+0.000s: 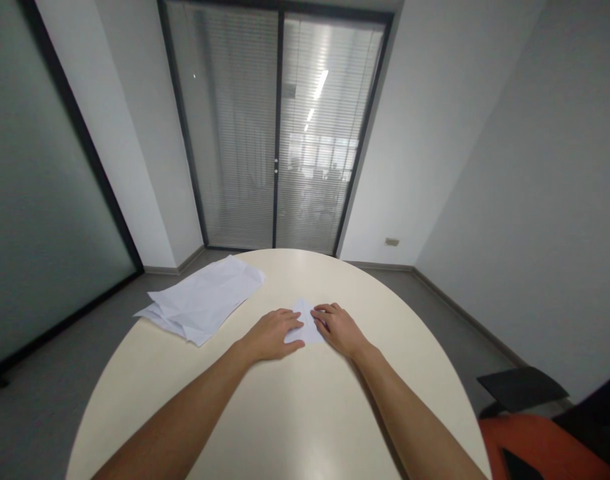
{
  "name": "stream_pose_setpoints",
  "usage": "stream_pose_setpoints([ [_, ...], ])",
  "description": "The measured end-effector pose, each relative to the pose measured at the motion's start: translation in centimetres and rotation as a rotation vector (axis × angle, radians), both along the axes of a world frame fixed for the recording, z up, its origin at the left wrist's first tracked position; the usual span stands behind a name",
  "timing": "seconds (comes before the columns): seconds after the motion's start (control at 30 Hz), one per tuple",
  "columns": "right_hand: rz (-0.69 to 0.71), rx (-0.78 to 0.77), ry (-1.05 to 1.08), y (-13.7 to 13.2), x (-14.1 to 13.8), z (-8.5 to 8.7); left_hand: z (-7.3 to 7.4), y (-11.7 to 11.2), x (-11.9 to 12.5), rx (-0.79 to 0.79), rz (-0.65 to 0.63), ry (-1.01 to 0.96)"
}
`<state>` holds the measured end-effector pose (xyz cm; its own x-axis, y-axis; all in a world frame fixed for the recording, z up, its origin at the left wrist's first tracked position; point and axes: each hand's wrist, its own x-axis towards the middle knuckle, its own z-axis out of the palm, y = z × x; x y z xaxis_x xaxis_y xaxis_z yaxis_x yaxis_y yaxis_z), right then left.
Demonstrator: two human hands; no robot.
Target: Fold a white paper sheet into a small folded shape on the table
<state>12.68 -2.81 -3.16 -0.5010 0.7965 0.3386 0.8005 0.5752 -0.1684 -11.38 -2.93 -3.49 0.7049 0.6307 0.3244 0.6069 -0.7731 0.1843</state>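
left hand (pixel 273 333) palm-down over the left edge of the paper (pixel 309 329), fingers extended, thumb apart; grip wide. right hand (pixel 341 331) angles inward at its right edge, fingers loosely bent; grip relaxed, unclosed. forearms converge; paper lies on worktop (pixel 285 413) between hands.

Left forearm (pixel 195 400) is slanting up from lower left of frame, right forearm (pixel 407 403) from lower right, both bare. Left hand (pixel 272 333) is resting palm down just below centre, fingers pointing right, thumb standing apart below. Right hand (pixel 342 330) is lying just beside it, fingers curving leftward, a narrow gap separating fingertips.
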Motion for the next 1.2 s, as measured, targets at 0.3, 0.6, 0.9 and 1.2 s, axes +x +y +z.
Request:
stream_pose_setpoints([
  [0.3, 0.014, -0.001, 0.081, 0.3, 0.2, -0.6, -0.2, 0.0, -0.1, -0.041, 0.049, -0.03],
  [0.6, 0.157, -0.088, 0.126, -0.9, -0.2, 1.1, -0.1, 0.1, 0.2, -0.09, 0.127, -0.113],
  [0.9, 0.033, -0.192, 0.135, -0.9, 0.3, 1.4, 0.6, 0.1, 0.2, -0.089, 0.21, -0.144],
  [1.2, -0.055, -0.214, 0.127, -0.4, 1.8, 1.6, 0.2, 0.7, 0.0, -0.086, 0.304, -0.136],
])
